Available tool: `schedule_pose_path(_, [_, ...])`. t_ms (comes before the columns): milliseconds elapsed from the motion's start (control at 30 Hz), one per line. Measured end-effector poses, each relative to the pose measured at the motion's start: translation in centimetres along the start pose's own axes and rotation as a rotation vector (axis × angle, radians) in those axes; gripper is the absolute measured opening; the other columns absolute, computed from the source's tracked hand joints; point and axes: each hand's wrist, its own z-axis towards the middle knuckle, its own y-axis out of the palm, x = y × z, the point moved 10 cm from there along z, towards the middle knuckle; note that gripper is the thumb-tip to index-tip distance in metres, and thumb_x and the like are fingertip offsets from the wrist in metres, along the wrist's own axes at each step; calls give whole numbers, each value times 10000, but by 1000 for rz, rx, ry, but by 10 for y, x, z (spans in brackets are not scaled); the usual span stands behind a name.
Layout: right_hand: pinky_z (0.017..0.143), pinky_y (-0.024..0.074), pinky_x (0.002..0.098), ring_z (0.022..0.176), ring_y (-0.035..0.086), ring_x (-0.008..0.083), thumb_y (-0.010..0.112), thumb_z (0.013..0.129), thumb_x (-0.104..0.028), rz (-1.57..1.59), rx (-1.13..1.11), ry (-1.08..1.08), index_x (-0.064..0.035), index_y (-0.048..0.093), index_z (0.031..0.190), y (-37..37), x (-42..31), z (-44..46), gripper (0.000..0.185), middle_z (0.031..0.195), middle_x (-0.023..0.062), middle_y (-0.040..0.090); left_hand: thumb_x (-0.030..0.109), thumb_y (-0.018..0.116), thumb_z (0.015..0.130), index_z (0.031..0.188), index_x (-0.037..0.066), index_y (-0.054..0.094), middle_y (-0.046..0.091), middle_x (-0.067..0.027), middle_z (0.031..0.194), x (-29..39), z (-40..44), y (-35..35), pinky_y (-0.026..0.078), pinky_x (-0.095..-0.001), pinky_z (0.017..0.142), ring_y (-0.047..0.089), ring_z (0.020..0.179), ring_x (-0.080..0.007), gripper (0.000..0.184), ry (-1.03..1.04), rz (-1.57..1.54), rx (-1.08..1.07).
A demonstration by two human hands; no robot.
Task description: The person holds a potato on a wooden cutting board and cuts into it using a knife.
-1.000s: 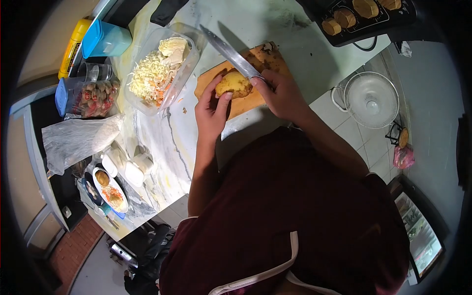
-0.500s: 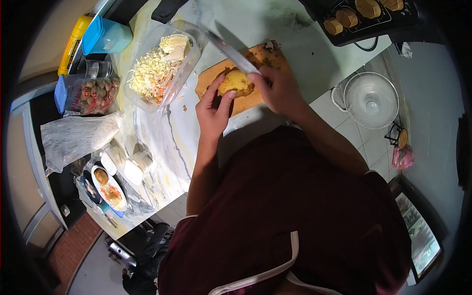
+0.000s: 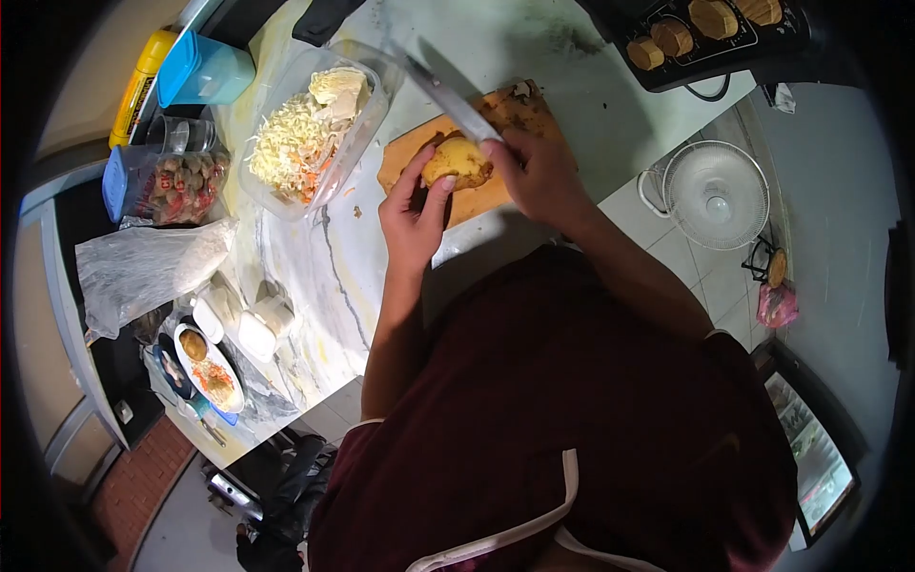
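Note:
A partly peeled potato (image 3: 458,162) is gripped by my left hand (image 3: 413,217), the thumb in front of it and the fingers around its left side. Yellow flesh shows on top, with brown skin along the edges. My right hand (image 3: 539,178) is closed around the handle of a knife (image 3: 454,107), whose long blade points up and left, close above the potato. Below both hands lies a wooden cutting board (image 3: 406,150), with dark peel scraps (image 3: 521,92) on its far end.
Left of the board stands a clear plastic tub (image 3: 367,129) of shredded cabbage and carrot. Farther left are a bag (image 3: 152,262), white containers (image 3: 264,329) and an oval plate (image 3: 234,389) with food. A stove (image 3: 705,48) is at upper right, a white strainer basket (image 3: 717,195) below it.
The view has shifted very slightly. Both hands, the knife and the potato keep nearly the same positions, the blade tilting a little.

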Motion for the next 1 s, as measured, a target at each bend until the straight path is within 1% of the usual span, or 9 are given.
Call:
schedule_pose_path(100, [542,404,352,527,495,172,585,947,-317,8,61,46,-9,621,811,-6,5,5,338,572,102,533,56,686,893,1269,-35,583,616,0,849,1,-1,-1,438,-179,664,528,732,-43,399,9,15,-12])
schedule_pose_path(167, [572,435,408,597,579,319,565,949,-300,-10,-48,-74,-14,596,809,4,-10,-1,320,640,163,571,54,686,893,1270,-35,582,626,-9,870,1,0,0,447,-182,679,540,750,-47,401,15,29,-22])
schedule_pose_path(200, [572,435,408,597,579,319,565,949,-300,-11,-51,-70,-14,596,809,5,-9,-1,320,640,163,571,50,685,892,1270,-34,583,641,-23,906,1,0,0,458,-189,703,554,773,-54,401,17,18,-18])
schedule_pose_path(267, [529,401,349,513,490,169,586,947,-332,-59,51,-13,-29,622,797,-3,-4,2,340,571,94,531,46,685,891,1269,-33,584,656,-37,942,2,-1,-1,469,-196,727,568,796,-61,400,20,7,-12])
schedule_pose_path(467, [537,400,342,525,491,168,587,946,-339,-21,3,7,-36,622,802,-3,-7,0,337,578,96,528,-4,692,863,1269,-47,556,608,-167,1257,7,-3,3,458,-292,957,581,1128,-180,430,95,-92,-71])
schedule_pose_path(533, [533,396,343,527,488,167,589,946,-335,-32,20,7,-31,619,804,-4,5,3,336,583,98,530,-45,698,836,1260,-51,547,537,-199,1351,18,-2,8,413,-342,1045,510,1262,-241,450,121,-164,-107])
schedule_pose_path(800, [523,375,343,530,463,153,604,943,-297,-27,13,-26,-7,601,793,-4,-3,4,326,590,100,522,-80,723,794,1272,-51,541,528,-197,1357,16,-2,11,409,-364,1059,505,1268,-254,512,173,-100,-174])
schedule_pose_path(867, [564,420,405,577,549,312,597,930,-311,1,6,53,-4,577,779,-6,3,8,343,639,171,553,-85,728,786,1275,-51,540,531,-193,1354,19,-1,13,410,-365,1058,506,1265,-253,525,202,-84,-191])
schedule_pose_path(1000, [573,422,413,577,548,316,589,934,-315,-9,20,-75,-7,579,790,-2,-6,-1,340,642,169,555,-96,730,780,1281,-48,536,533,-192,1348,13,-3,11,408,-365,1061,504,1265,-248,540,115,-158,-146])
